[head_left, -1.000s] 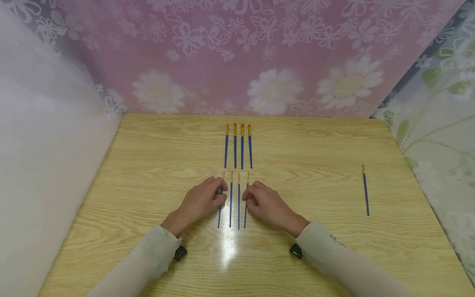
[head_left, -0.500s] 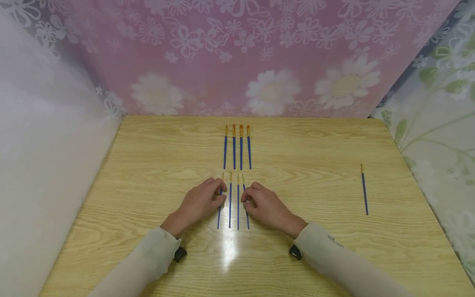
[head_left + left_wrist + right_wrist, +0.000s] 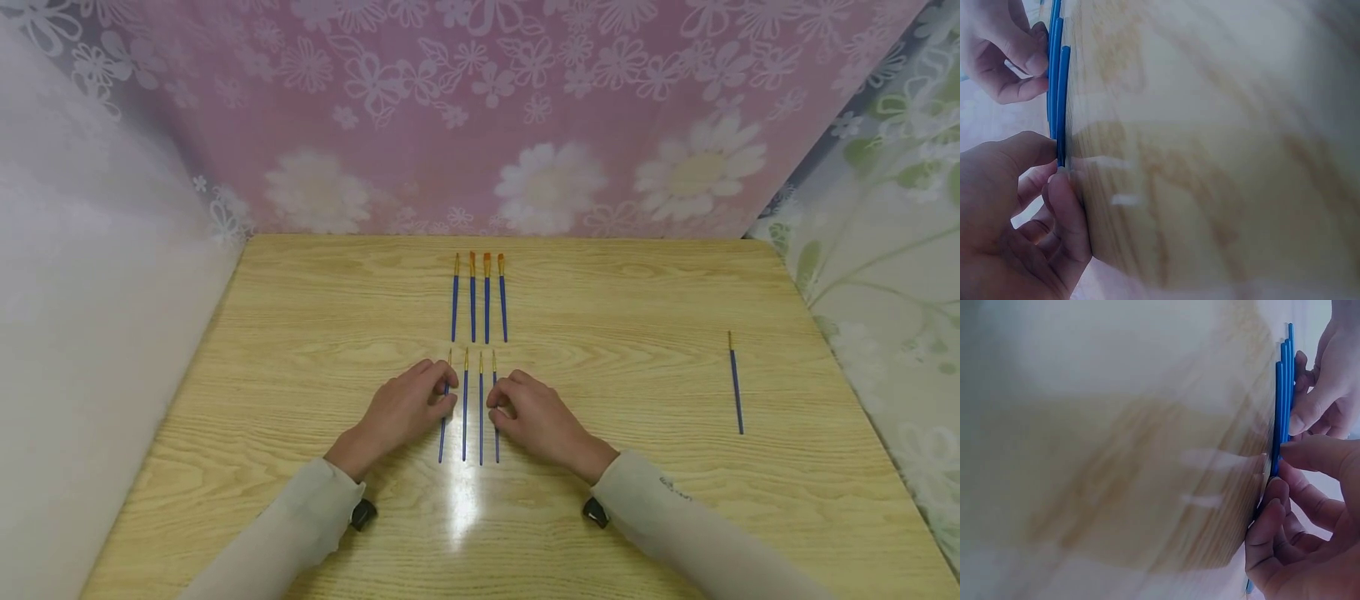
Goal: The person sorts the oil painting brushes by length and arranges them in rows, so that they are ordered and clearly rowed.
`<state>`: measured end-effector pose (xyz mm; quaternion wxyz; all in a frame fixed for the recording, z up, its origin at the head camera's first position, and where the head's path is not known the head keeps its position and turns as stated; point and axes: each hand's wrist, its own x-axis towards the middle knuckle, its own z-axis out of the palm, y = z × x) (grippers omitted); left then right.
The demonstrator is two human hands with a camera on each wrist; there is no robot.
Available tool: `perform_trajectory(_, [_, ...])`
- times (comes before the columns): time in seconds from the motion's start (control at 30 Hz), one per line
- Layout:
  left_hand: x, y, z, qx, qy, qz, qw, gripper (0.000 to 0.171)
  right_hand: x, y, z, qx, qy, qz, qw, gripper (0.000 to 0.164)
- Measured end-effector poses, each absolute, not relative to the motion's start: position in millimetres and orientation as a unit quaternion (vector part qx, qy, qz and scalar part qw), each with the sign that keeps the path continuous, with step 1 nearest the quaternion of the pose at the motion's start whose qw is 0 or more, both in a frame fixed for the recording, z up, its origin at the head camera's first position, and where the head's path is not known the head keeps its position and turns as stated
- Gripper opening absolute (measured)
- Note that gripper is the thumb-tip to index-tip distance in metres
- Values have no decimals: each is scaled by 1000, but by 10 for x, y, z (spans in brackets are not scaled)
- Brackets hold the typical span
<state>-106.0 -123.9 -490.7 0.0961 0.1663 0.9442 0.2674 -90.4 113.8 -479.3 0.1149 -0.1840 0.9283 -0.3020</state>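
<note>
In the head view, thin blue paintbrushes with gold ferrules lie side by side in a near row, tips pointing away from me. My left hand (image 3: 405,404) pinches the leftmost paintbrush (image 3: 442,437) between thumb and fingers; this brush leans slightly. At the other end of the row, my right hand (image 3: 542,417) pinches the rightmost paintbrush (image 3: 497,446), which stands almost parallel to its neighbours. Two paintbrushes, one (image 3: 465,417) and another (image 3: 481,421), lie untouched between the hands. Both wrist views show fingertips low at the tabletop, around the blue handles (image 3: 1064,94). Fingers hide the held handles' middles.
Beyond the near row lies a far row of several blue paintbrushes (image 3: 487,308), some with broad orange bristles. One more paintbrush (image 3: 737,392) lies alone at the right of the wooden table (image 3: 315,292). Flowered cloth (image 3: 450,167) hangs behind the table's back edge.
The rightmost near-row paintbrush has turned under my right hand: its tip swung left, then back slightly right, so it lies straighter. My left hand and its brush have stayed put.
</note>
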Motion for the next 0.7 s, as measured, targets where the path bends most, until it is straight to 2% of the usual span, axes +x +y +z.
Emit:
perform_trajectory(0.37, [-1052, -1244, -4908, 172, 944, 267, 92, 16, -898, 1221, -4763, -188, 924, -319, 96, 7])
perform_trajectory(0.7, [-1049, -1243, -4896, 173, 944, 264, 98, 15, -945, 1673, -4735, -181, 923, -332, 75, 7])
